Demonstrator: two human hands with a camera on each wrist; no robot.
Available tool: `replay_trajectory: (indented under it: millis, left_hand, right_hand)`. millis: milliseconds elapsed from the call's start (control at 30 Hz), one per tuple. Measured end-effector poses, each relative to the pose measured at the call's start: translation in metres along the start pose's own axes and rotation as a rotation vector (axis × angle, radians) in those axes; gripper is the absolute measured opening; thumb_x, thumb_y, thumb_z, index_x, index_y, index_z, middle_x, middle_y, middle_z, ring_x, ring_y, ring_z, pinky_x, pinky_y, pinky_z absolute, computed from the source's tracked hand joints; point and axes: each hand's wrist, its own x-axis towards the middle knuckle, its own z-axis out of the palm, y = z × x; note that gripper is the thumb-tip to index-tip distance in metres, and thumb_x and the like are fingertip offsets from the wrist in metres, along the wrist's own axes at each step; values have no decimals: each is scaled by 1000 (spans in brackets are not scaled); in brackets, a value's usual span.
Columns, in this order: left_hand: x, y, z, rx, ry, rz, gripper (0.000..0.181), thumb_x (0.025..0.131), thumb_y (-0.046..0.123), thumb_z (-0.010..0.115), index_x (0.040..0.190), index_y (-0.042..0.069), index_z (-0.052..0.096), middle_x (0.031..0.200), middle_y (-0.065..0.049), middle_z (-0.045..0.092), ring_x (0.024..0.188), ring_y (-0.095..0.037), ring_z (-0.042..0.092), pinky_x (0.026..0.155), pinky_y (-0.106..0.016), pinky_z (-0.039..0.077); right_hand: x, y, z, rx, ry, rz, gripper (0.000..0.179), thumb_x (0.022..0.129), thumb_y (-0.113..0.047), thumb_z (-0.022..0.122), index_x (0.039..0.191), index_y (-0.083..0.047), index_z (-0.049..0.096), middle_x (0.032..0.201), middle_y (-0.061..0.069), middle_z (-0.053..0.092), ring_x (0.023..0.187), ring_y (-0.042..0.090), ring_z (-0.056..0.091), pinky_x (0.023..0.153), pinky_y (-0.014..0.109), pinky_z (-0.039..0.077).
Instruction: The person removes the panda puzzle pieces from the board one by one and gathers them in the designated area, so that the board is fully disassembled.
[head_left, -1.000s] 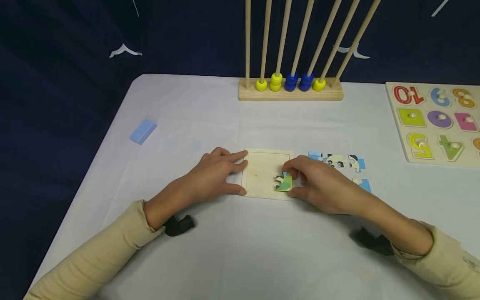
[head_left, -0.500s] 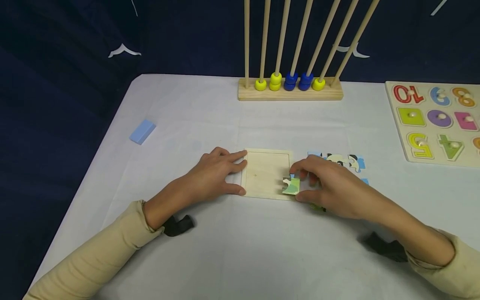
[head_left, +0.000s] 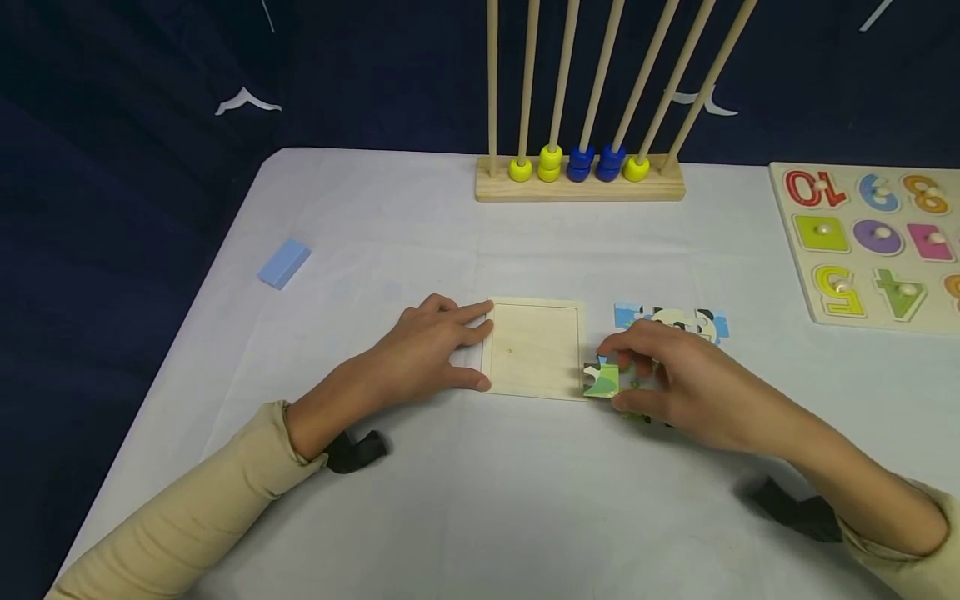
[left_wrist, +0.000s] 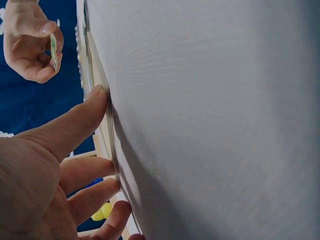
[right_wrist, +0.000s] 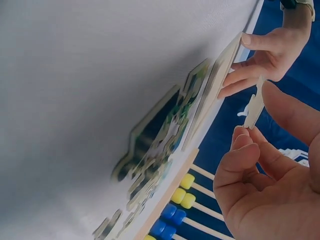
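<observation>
In the head view, my right hand (head_left: 693,387) pinches a jigsaw piece (head_left: 602,379), green with some blue and dark parts, between thumb and fingers. The piece is raised over the right edge of a square wooden puzzle tray (head_left: 532,350). Straight fingers and the thumb of my left hand (head_left: 416,354) touch the tray's left edge. Several loose panda puzzle pieces (head_left: 673,317) lie to the right, partly hidden by my right hand. From the right wrist, the held piece (right_wrist: 255,107) appears nearly edge-on, clear of the table.
A wooden abacus (head_left: 581,191) with yellow and blue beads stands at the table's back. To the right lies a number-and-shape peg board (head_left: 862,196). A light blue block (head_left: 284,263) rests at the left. The table has a white cloth (head_left: 480,517).
My right hand has moved right and slightly toward me with the jigsaw piece, from over the tray's inside to its right edge. The left hand has stayed in place.
</observation>
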Motion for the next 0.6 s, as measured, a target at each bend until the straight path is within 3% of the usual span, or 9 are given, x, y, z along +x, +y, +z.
replay_trajectory:
  millis: [600]
  left_hand:
    - [0,1,-1,-6,0,-3,75,86,45,75,147,13,48,160,2,28,132,-28,35,100,-51,35]
  right_hand:
    - [-36,29,-13,-43,77,-53,54,69,-2,88,114,-18,64,86,-5,49,79,8,46,63,21,42]
